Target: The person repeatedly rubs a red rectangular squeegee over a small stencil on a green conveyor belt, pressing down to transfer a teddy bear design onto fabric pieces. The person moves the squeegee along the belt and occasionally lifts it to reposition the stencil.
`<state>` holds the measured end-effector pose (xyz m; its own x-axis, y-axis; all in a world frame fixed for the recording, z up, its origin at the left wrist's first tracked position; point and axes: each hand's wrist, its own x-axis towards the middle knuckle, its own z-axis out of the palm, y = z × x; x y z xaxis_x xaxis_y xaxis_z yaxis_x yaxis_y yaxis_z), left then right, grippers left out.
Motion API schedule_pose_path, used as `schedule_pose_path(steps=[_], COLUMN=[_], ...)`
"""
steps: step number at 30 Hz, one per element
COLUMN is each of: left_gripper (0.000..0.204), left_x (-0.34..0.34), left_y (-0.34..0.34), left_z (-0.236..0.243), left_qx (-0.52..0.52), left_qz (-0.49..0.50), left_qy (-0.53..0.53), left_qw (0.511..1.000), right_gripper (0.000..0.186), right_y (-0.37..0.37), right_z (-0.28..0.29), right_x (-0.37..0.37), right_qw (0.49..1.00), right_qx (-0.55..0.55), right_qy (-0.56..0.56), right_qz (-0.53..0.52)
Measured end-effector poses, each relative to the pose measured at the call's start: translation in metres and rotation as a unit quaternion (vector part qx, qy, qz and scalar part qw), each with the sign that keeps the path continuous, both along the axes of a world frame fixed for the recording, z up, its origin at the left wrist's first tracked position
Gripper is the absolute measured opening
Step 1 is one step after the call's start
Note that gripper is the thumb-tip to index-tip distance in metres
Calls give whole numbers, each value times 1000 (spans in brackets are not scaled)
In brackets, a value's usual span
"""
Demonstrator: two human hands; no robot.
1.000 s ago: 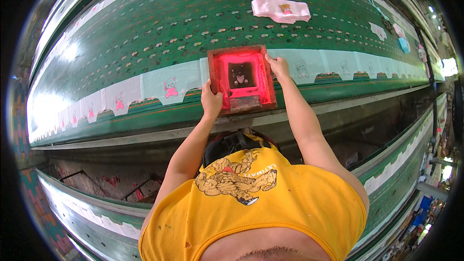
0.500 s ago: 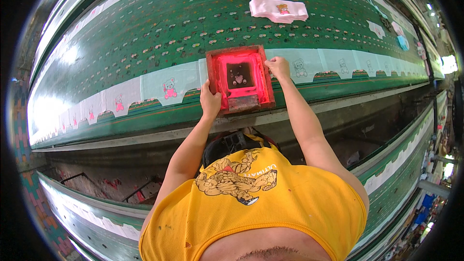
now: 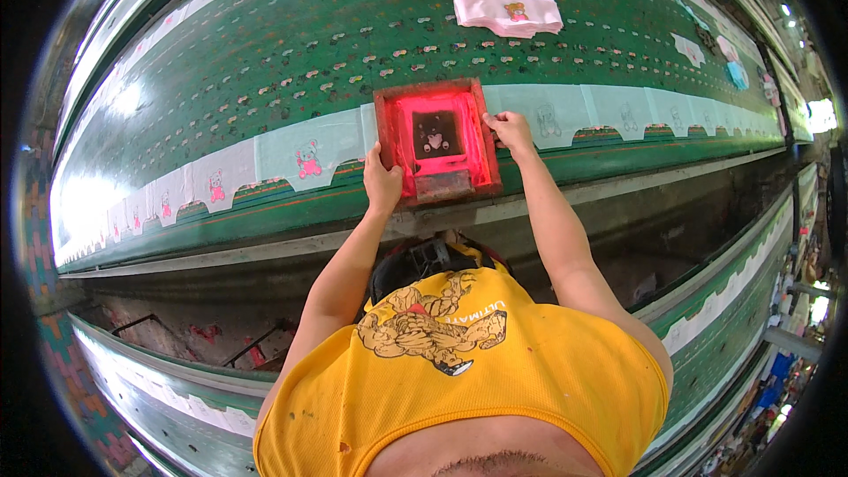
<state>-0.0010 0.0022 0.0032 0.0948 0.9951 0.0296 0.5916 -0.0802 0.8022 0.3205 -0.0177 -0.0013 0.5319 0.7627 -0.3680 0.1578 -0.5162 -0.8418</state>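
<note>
A screen-printing frame (image 3: 382,115) lies over the row of pale fabric pieces at the table's near side. Bright pink ink coats its inside around a dark window with a bear design, and a squeegee-like block (image 3: 444,185) rests at its near end. My left hand (image 3: 382,181) is closed on the frame's left side, near its lower corner. On the right side, higher up, my right hand (image 3: 511,132) pinches the frame's edge. Left of the frame, a fabric piece (image 3: 278,152) carries a pink bear; on the right, another piece (image 3: 548,106) bears only a faint outline.
The long green table (image 3: 353,35) is dotted with rows of small print marks. A folded stack of pink-white cloth (image 3: 486,13) with a brown bear lies farther back. A pale ledge (image 3: 291,238) runs along the near edge, and another green table (image 3: 724,344) stands behind me.
The frame has shifted very slightly away from me, with both hands still on it. The light marks in its dark window look different. My right hand's fingers have changed position a little.
</note>
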Motion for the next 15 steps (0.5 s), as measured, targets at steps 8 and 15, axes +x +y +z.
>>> schedule_pose_path(steps=[8, 15], left_gripper=[64, 63], left_x=[-2, 0], left_y=[1, 0], left_z=[-1, -1], left_qx=[-2, 12], left_qz=[5, 9], left_qy=[-5, -10], left_qw=[1000, 1000], right_gripper=[47, 40], right_y=[-38, -80], right_z=[3, 14], right_x=[-18, -23], right_qw=[997, 996], right_qx=[-2, -77], right_qy=[-78, -27], right_qz=[20, 45])
